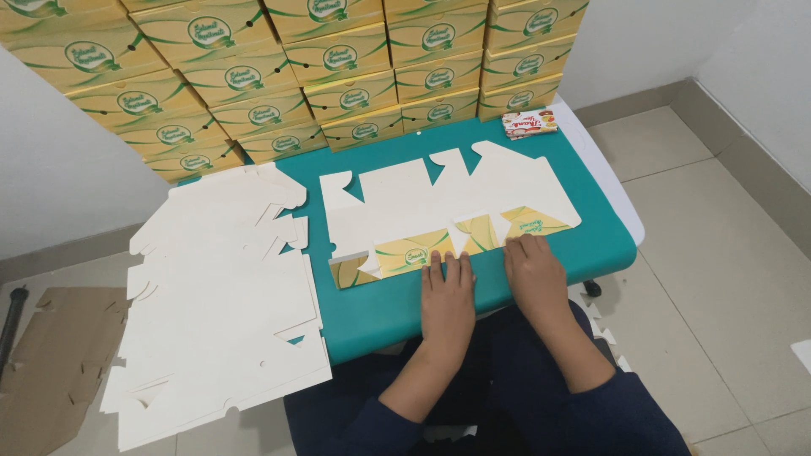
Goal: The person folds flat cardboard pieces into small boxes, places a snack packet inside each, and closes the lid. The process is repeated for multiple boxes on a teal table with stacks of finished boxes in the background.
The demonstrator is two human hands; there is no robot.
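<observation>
A flat die-cut carton blank, white inside, lies on the teal table. Its near flap is folded over, showing the yellow and green printed side. My left hand rests flat with its fingertips pressing on the folded flap's near edge at the middle. Beside it, my right hand presses fingers-down on the flap's right end. Neither hand grips anything.
A pile of white flat carton blanks lies on the table's left and overhangs it. Stacks of assembled yellow and green boxes line the back wall. A small colourful packet sits at the far right. Brown cardboard lies on the floor.
</observation>
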